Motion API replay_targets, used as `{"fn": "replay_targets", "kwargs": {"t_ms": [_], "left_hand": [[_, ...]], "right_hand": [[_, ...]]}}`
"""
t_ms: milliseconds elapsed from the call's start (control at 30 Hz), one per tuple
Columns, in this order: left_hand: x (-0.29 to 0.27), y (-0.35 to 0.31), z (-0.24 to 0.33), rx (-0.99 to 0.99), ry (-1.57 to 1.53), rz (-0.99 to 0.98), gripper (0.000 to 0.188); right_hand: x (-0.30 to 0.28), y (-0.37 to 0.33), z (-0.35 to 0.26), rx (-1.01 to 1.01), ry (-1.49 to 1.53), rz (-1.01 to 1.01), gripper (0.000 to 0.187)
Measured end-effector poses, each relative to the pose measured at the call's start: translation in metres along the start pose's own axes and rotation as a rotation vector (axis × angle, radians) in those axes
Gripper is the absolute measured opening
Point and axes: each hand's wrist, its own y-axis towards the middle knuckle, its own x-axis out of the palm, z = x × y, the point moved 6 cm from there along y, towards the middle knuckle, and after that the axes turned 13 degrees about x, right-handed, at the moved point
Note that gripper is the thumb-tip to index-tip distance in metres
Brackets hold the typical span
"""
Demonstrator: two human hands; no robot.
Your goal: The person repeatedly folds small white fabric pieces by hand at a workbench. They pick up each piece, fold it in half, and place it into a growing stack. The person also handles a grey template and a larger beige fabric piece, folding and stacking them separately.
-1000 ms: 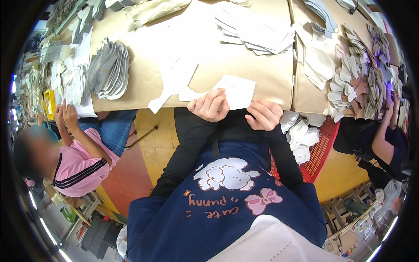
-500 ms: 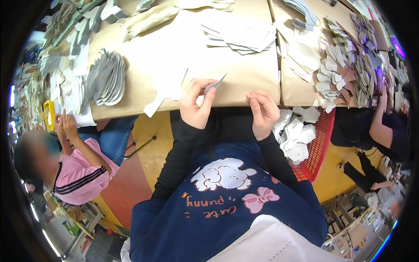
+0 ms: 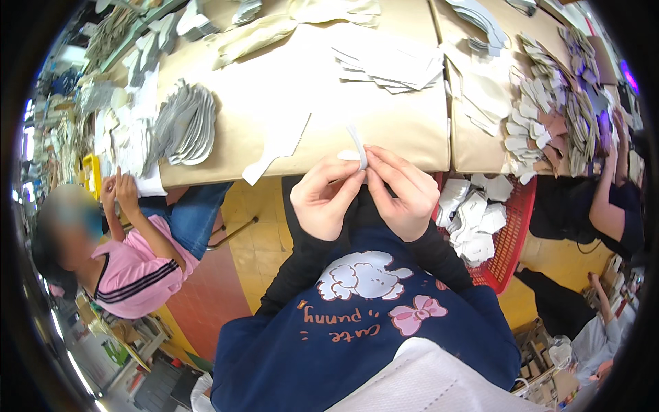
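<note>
Evidently we have a thin, curved white cut-out (image 3: pixel 360 147) held up edge-on at the bench's (image 3: pixel 405 130) near side, both grips closed on it. We judge the step to be working its edge; moving on calls for light, even pressure. Our left hand (image 3: pixel 325 196) and right hand (image 3: pixel 403 192) meet, thumbs toward us. Leftward lies a notched white piece (image 3: pixel 278 147).
</note>
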Motion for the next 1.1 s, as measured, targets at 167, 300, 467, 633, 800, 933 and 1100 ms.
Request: {"fn": "replay_targets", "kwargs": {"t_ms": [167,300,467,633,800,933,1100], "left_hand": [[0.011,0.001,0.026,0.299,0.471,-0.178,0.024],[0.021,-0.002,0.027,0.392,0.588,-0.185,0.025],[0.018,-0.006,0.009,0.112,0.238,-0.108,0.022],[0.01,-0.004,-0.002,-0.044,0.038,-0.061,0.018],[0.008,-0.004,-0.005,-0.078,0.022,-0.057,0.016],[0.006,-0.007,-0.008,-0.123,-0.033,-0.053,0.016],[0.001,-0.003,-0.011,-0.141,-0.175,-0.021,0.017]], "right_hand": [[-0.01,-0.006,-0.001,0.01,0.023,0.023,0.019],[-0.013,-0.008,0.005,0.07,0.001,0.064,0.016],[-0.013,-0.01,0.019,0.323,0.207,0.009,0.013],[-0.011,-0.007,0.013,0.238,0.091,-0.071,0.014],[-0.007,-0.007,0.011,0.184,0.01,-0.054,0.014],[-0.004,-0.008,0.021,0.327,0.149,-0.068,0.013],[-0.002,-0.004,0.025,0.426,0.287,-0.126,0.012]]}}
